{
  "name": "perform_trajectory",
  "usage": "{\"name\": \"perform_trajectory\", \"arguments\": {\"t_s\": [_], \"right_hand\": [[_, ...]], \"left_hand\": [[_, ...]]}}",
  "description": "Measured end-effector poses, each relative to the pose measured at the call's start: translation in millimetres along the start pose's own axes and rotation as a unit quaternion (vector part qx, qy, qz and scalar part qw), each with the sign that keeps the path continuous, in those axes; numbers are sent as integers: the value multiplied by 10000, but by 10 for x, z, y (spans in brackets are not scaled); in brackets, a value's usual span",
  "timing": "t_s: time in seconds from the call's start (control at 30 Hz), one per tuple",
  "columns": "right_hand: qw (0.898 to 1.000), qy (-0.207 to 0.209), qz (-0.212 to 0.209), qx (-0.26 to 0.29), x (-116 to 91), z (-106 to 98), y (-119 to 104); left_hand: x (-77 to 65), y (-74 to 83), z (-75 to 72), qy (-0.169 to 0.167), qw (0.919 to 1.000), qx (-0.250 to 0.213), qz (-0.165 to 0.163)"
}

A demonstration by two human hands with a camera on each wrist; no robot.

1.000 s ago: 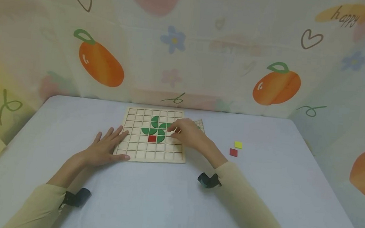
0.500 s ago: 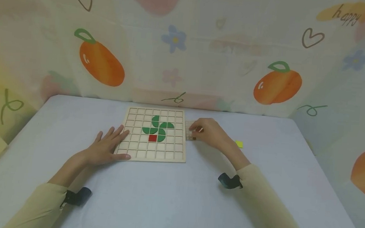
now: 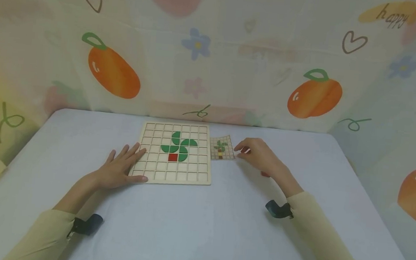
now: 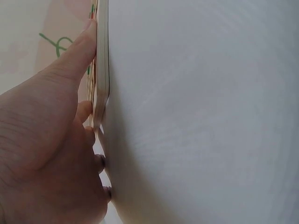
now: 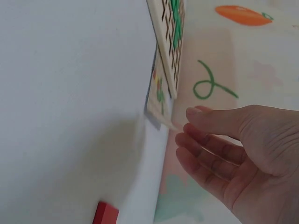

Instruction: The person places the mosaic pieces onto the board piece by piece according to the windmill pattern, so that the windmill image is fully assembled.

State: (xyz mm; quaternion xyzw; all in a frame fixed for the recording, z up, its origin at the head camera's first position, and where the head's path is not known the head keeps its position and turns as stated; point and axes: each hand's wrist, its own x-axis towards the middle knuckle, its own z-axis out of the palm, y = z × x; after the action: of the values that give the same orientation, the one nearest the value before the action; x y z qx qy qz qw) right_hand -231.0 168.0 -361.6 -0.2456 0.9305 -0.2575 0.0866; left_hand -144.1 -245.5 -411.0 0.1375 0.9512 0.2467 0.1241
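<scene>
My left hand (image 3: pixel 118 172) rests with spread fingers on the left edge of a wooden grid board (image 3: pixel 192 177), thumb over its front left corner. Green rounded tiles (image 3: pixel 183 154) form a pinwheel on the grid, with a red square tile (image 3: pixel 173 157) under it. A small pattern card (image 3: pixel 225 144) lies against the board's right side, showing a similar flower over small coloured squares. Beside the card's right edge hovers my right hand (image 3: pixel 259 154), its fingers loosely bent and holding nothing in the right wrist view.
Another red tile (image 5: pixel 106 213) lies on the white tablecloth (image 3: pixel 170 225), mostly behind my right forearm in the head view. A printed cloth backdrop (image 3: pixel 234 82) rises behind the table's far edge.
My right hand has moved right, from over the board's pinwheel, across the card, to beyond the card's right edge. The yellow tile is now hidden by that arm. The left hand stays put.
</scene>
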Motion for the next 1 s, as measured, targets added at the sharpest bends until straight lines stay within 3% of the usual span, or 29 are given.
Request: {"name": "perform_trajectory", "arguments": {"t_s": [0.33,0.63,1.0], "right_hand": [[9991,429,-34,13,-213,-111,339],[9977,410,541,51,-418,-234,583],[9941,203,1061,-100,-579,-181,801]], "left_hand": [[10,-13,14,10,10000,16,27],[10,-13,-2,-69,10000,61,-6],[-7,-6,8,-54,10000,14,-50]]}}
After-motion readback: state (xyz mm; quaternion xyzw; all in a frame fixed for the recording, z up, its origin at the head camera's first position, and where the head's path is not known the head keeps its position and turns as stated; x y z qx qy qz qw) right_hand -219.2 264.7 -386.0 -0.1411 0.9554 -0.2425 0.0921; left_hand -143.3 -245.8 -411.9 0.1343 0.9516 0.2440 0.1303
